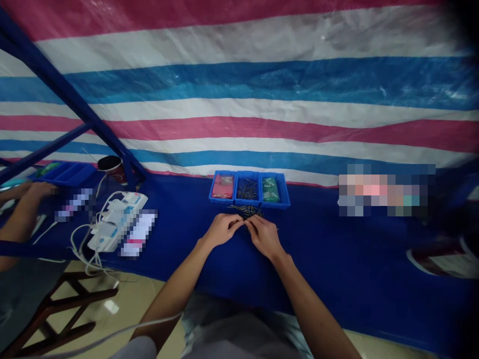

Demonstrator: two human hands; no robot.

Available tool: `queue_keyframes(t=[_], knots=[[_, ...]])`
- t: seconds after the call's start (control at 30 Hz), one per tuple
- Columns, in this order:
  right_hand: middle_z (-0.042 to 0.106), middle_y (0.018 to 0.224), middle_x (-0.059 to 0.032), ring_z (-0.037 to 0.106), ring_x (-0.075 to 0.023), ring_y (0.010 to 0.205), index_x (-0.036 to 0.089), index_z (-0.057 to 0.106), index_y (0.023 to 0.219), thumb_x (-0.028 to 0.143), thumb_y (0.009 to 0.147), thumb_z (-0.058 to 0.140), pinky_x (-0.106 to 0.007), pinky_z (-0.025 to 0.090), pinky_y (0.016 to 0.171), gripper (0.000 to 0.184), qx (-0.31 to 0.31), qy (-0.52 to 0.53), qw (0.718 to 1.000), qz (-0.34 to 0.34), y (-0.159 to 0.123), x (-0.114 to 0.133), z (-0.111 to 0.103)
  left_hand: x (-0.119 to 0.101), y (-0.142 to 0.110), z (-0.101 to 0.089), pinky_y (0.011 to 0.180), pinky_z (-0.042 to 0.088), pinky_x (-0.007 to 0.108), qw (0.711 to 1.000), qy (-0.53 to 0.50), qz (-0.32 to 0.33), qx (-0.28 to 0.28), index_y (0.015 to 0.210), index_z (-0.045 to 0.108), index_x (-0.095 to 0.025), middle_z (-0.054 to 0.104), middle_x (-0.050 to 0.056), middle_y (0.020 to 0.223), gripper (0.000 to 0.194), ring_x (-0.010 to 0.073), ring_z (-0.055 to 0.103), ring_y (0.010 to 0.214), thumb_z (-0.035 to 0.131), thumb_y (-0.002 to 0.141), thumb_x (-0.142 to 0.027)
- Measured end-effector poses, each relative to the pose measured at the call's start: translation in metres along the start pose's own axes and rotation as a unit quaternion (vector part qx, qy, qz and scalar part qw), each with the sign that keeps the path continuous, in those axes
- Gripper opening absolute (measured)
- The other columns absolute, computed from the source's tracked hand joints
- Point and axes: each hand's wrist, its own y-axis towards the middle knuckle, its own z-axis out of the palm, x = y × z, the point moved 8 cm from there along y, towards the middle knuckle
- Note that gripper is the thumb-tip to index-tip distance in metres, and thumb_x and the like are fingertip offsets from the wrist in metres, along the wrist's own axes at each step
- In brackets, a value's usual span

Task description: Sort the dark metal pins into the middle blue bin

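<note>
My left hand [223,229] and my right hand [264,235] meet fingertip to fingertip low over the blue table. Both are closed in a pinch, and what lies between the fingers is too small to make out. Just beyond them is a loose pile of thin dark screws or nails [246,209], partly covered by my right hand. Behind the pile stand three joined blue bins. The left bin [222,201] has a pink lining and small pale pieces. More thin dark pieces lie in the middle bin [248,202]. Green lining and small silvery pieces fill the right bin [276,204].
To the left lie a white power strip [118,222] with tangled cables and a blurred phone [138,233]. Another person's hand [37,192] is at the far left, near a blue tray [77,174] and a dark cup [112,169]. A container [445,259] stands far right.
</note>
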Motion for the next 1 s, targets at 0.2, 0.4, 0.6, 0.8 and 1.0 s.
queue_keyframes(t=[0.2,0.4,0.6,0.8,1.0], knots=[[0.067,0.089,-0.0042,0.065,-0.0174,0.079,0.023,0.066,0.104,0.028,0.102,0.048,-0.028,0.046,0.070,0.019,-0.018,0.025,0.999,-0.011,-0.0023,0.0043,-0.0078,0.0003,-0.0012,-0.0002,0.062,0.038,0.021,1.000,0.023,0.001,0.003,0.093,0.072,-0.018,0.067,0.000,0.071,0.024,0.0117,0.055,0.060,0.052,0.098,-0.032],[0.068,0.096,-0.0057,0.066,-0.0182,0.086,0.023,0.068,0.105,0.026,0.101,0.048,-0.029,0.050,0.077,0.020,-0.034,0.054,0.998,-0.019,-0.0024,0.0034,-0.0074,0.0050,-0.0022,-0.0016,0.059,0.034,0.021,1.000,0.016,-0.011,-0.009,0.091,0.071,-0.016,0.056,-0.003,0.060,0.027,0.0098,0.044,0.054,0.052,0.098,-0.034],[0.069,0.093,-0.0068,0.065,-0.0189,0.083,0.023,0.069,0.101,0.027,0.102,0.047,-0.031,0.051,0.076,0.023,-0.041,0.048,0.998,-0.016,-0.0003,0.0052,-0.0088,0.0039,-0.0018,-0.0026,0.058,0.034,0.022,1.000,0.006,-0.008,-0.012,0.090,0.072,-0.016,0.056,-0.002,0.060,0.031,0.0102,0.044,0.054,0.051,0.098,-0.038],[0.070,0.091,-0.0069,0.065,-0.0195,0.080,0.022,0.070,0.100,0.028,0.100,0.050,-0.034,0.050,0.079,0.021,-0.053,0.016,0.998,-0.031,0.0012,0.0084,-0.0108,0.0034,-0.0018,-0.0034,0.058,0.035,0.022,1.000,0.005,-0.002,-0.018,0.090,0.071,-0.016,0.059,-0.002,0.062,0.030,0.0105,0.047,0.055,0.051,0.098,-0.037],[0.069,0.097,-0.0065,0.066,-0.0196,0.088,0.024,0.069,0.109,0.029,0.100,0.051,-0.032,0.052,0.080,0.021,-0.052,0.065,0.996,-0.024,-0.0001,0.0045,-0.0087,0.0081,-0.0004,-0.0052,0.058,0.035,0.021,1.000,-0.006,-0.015,-0.027,0.092,0.071,-0.016,0.059,-0.002,0.062,0.030,0.0104,0.046,0.054,0.051,0.098,-0.037]])
